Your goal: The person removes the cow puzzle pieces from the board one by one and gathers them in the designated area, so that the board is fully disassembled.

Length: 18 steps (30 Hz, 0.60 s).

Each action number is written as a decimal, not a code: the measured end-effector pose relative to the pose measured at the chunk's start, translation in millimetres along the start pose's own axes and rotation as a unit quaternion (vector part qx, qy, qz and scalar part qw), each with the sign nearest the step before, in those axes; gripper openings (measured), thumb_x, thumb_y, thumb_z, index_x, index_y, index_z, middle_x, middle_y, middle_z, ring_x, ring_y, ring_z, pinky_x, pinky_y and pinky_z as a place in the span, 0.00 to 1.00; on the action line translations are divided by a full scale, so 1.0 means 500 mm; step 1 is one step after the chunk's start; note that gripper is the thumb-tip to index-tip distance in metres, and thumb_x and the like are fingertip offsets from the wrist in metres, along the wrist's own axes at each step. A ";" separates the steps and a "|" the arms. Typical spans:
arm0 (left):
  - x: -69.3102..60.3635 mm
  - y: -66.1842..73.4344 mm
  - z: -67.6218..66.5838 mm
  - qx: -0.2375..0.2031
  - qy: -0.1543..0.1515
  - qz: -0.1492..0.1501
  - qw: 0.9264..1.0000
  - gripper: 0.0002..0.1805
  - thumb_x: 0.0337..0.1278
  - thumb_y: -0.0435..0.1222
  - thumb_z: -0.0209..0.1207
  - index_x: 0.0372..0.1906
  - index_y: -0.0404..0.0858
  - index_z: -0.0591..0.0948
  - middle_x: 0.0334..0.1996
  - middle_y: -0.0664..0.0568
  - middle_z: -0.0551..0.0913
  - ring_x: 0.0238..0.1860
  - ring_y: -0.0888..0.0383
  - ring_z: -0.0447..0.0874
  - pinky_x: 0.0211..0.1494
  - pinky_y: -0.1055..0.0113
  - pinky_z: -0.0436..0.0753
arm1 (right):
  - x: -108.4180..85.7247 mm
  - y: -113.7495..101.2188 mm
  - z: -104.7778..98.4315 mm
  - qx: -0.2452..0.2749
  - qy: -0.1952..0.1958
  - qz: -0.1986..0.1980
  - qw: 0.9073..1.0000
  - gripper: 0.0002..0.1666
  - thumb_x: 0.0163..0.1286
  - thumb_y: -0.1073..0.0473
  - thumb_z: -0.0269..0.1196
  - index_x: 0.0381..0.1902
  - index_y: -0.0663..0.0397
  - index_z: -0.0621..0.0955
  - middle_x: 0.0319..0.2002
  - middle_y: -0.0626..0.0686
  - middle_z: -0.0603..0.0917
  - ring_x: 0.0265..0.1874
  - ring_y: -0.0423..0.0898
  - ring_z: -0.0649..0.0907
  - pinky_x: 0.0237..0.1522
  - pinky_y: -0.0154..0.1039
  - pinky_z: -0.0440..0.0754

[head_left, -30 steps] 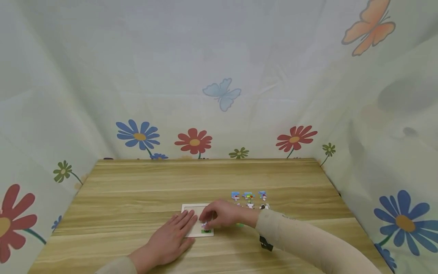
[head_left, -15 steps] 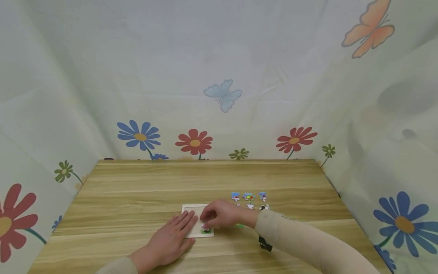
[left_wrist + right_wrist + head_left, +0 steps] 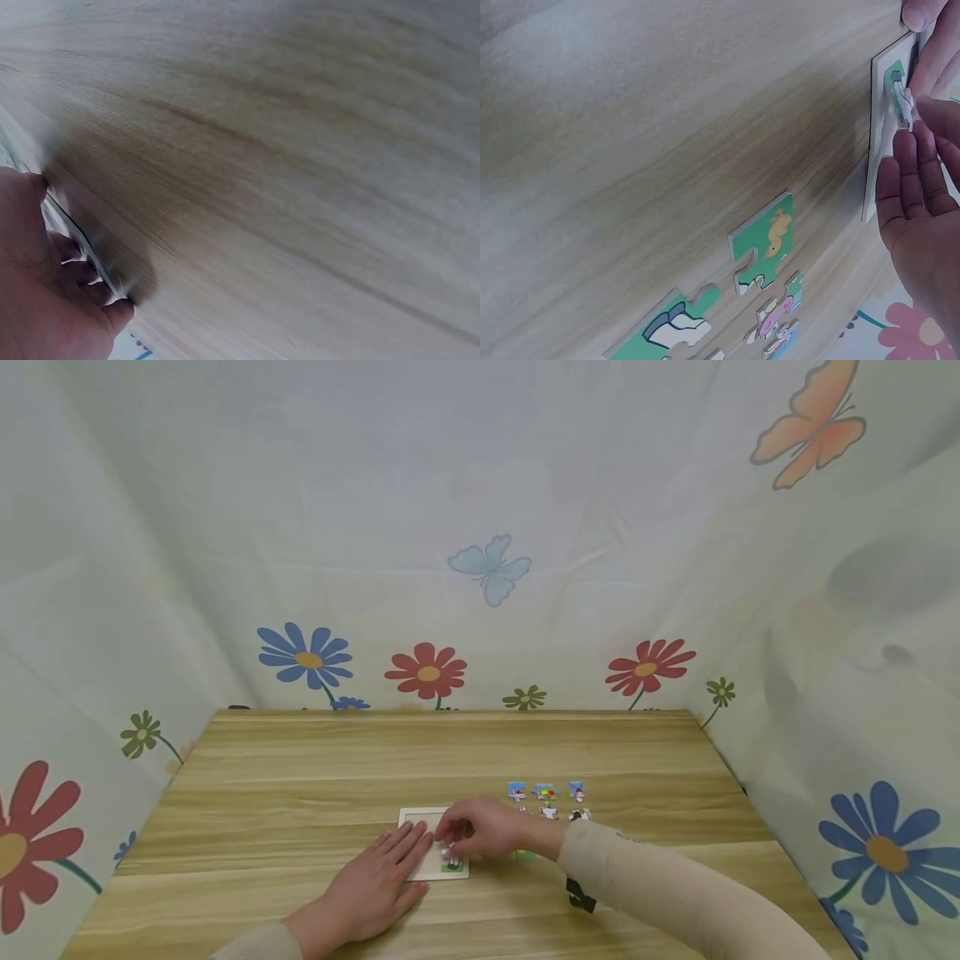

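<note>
My left hand (image 3: 375, 881) lies with straight fingers across the left part of a shallow pale puzzle frame (image 3: 431, 874); the left wrist view shows its fingertips (image 3: 120, 309) at the frame's edge. At the frame's near right corner sits a green and white jigsaw piece (image 3: 453, 865). Thumb and forefinger of my right hand (image 3: 487, 827) pinch the upper end of that piece. In the right wrist view the piece (image 3: 900, 94) lies partly over the frame's border, and the pinching fingers partly hide it.
Several loose jigsaw pieces lie right of the frame, among them a blue one (image 3: 545, 791) and a black and white one (image 3: 579, 815). A green piece with a yellow chick (image 3: 769, 240) shows in the right wrist view. A black object (image 3: 581, 896) is by the right sleeve.
The green and white piece has shifted slightly in the frame's corner, and more of its picture shows. My right fingers stay at it. The left hand has not moved.
</note>
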State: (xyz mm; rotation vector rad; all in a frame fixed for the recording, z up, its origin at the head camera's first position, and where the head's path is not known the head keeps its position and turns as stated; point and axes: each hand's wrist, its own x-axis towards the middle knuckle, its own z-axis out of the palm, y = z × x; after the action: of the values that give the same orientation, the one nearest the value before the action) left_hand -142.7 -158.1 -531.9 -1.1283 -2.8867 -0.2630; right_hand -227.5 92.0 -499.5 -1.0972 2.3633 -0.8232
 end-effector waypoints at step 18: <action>0.001 0.000 0.001 0.003 -0.008 -0.004 1.000 0.36 0.82 0.52 0.50 0.80 0.32 0.67 0.80 0.38 0.65 0.80 0.40 0.63 0.78 0.43 0.68 | -0.002 0.014 0.007 0.073 -0.002 -0.006 0.997 0.08 0.72 0.70 0.69 0.45 0.55 0.88 0.37 0.39 0.87 0.38 0.30 0.83 0.47 0.28 0.84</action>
State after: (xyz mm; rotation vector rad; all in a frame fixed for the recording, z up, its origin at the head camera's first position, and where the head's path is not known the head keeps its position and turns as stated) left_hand -142.9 -157.7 -532.3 -1.1237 -2.9035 -0.2480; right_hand -228.6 95.1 -506.5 -1.0529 2.2557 -0.9787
